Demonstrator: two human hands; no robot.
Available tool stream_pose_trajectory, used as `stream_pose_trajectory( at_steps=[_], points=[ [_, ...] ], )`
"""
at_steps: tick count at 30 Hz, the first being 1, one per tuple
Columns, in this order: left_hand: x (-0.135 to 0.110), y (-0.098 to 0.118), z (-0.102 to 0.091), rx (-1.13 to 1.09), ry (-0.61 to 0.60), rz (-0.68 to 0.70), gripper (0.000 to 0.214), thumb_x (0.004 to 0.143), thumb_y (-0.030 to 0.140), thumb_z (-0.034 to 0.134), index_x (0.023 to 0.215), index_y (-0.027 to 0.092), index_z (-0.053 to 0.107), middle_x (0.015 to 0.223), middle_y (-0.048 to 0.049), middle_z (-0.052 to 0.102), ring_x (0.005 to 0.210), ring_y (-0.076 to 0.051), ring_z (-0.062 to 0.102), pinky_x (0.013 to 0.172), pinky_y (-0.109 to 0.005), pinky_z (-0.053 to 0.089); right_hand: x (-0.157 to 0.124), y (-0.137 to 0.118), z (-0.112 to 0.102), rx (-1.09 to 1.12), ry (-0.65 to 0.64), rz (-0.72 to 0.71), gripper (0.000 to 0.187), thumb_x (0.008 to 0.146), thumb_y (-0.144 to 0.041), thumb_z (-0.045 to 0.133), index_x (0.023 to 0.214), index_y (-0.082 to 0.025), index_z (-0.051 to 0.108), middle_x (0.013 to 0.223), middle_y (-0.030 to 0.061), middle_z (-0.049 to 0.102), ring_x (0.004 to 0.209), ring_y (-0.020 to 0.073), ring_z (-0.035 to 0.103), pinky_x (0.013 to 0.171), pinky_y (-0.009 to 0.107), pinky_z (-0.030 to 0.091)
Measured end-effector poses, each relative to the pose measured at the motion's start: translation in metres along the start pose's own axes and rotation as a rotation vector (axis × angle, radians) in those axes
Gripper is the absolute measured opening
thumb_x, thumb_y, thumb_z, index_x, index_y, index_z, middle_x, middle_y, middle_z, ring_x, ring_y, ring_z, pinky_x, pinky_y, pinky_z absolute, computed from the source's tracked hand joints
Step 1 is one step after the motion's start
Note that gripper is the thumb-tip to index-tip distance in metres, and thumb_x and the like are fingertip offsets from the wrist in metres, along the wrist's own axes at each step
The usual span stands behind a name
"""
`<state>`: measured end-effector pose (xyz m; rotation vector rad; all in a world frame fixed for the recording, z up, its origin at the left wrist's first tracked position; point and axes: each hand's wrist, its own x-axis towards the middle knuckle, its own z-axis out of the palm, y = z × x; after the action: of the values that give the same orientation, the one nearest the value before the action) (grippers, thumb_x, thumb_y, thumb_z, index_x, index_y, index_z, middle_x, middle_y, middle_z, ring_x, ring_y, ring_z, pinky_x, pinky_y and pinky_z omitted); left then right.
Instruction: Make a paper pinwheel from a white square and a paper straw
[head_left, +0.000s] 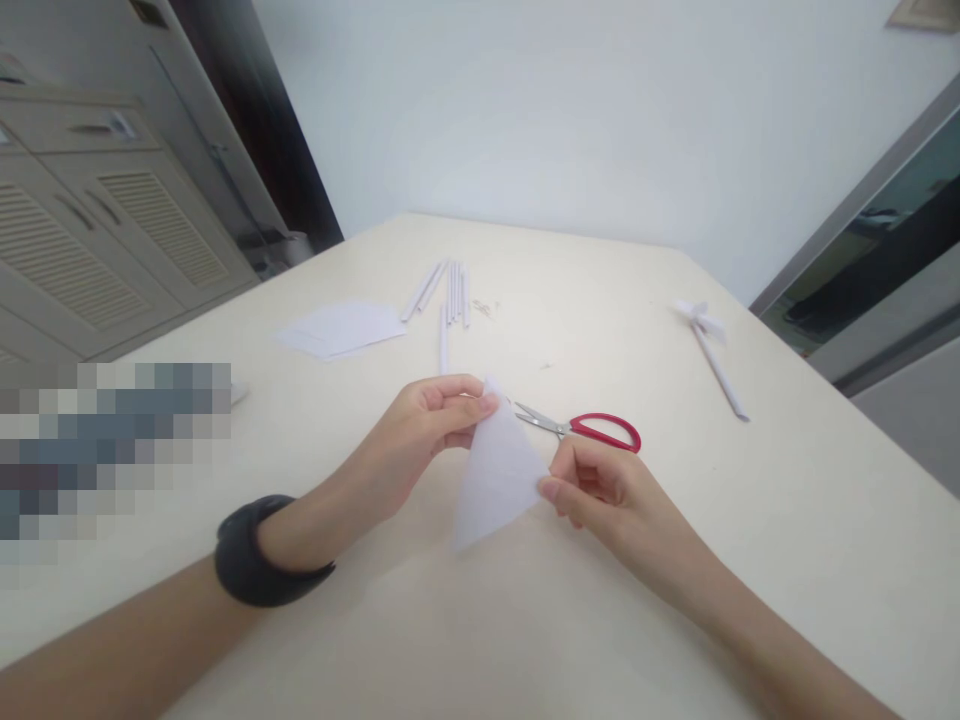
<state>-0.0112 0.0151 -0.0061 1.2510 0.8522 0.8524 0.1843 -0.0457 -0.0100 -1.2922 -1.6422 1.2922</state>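
A white sheet of paper [501, 475], looking like a folded triangle, is held in the air above the table between both hands. My left hand [420, 430], with a black band on its wrist, pinches the paper's top corner between thumb and fingers. At the right corner, my right hand [600, 490] pinches the paper's edge. Just behind the right hand lie red-handled scissors [606, 430], their blades pointing left and slightly apart. Part of the scissors is hidden by that hand. Beyond the left hand, a single white paper tube [443, 340] lies on the table.
Several rolled paper tubes [456, 292] lie at the table's back, beside small thin bits [484, 308]. To their left is a stack of white paper sheets [341, 328]. A paper pinwheel on a rolled stick [716, 360] lies at the right. A wall [562, 120] stands behind the table.
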Motion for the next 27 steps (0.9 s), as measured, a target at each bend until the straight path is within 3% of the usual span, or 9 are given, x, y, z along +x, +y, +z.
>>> stream_pose_trajectory(
  at_steps=[7,16,27],
  points=[
    [-0.0006,0.0015,0.0009,0.017,0.023,0.028,0.025,0.087,0.032,0.051,0.072,0.015,0.062,0.066,0.0003,0.061,0.061,-0.01,0.055,0.061,-0.019,0.045,-0.0017,-0.0001,0.0006,0.012,-0.013,0.019,0.021,0.084,-0.025,0.054,0.066,-0.02,0.046,0.063,-0.004,0.047,0.059,0.0099,0.043,0.055,0.023,0.032],
    [0.0,0.0045,0.0023,0.032,0.113,0.035,0.016,0.081,0.031,0.059,0.077,0.017,0.064,0.074,-0.0006,0.065,0.068,-0.012,0.058,0.067,-0.023,0.045,-0.0015,0.0001,0.0008,0.011,-0.023,0.016,0.021,0.085,-0.025,0.053,0.066,-0.019,0.045,0.062,-0.0039,0.046,0.059,0.0098,0.043,0.055,0.023,0.032],
    [0.0004,0.0019,0.0026,0.003,0.092,0.025,0.018,0.082,0.031,0.057,0.071,0.016,0.061,0.07,0.0004,0.06,0.065,-0.011,0.055,0.064,-0.023,0.043,-0.0016,-0.0006,0.0027,0.008,-0.023,0.017,0.022,0.084,-0.024,0.054,0.065,-0.019,0.045,0.062,-0.0037,0.046,0.059,0.0098,0.043,0.054,0.023,0.032]
  ],
)
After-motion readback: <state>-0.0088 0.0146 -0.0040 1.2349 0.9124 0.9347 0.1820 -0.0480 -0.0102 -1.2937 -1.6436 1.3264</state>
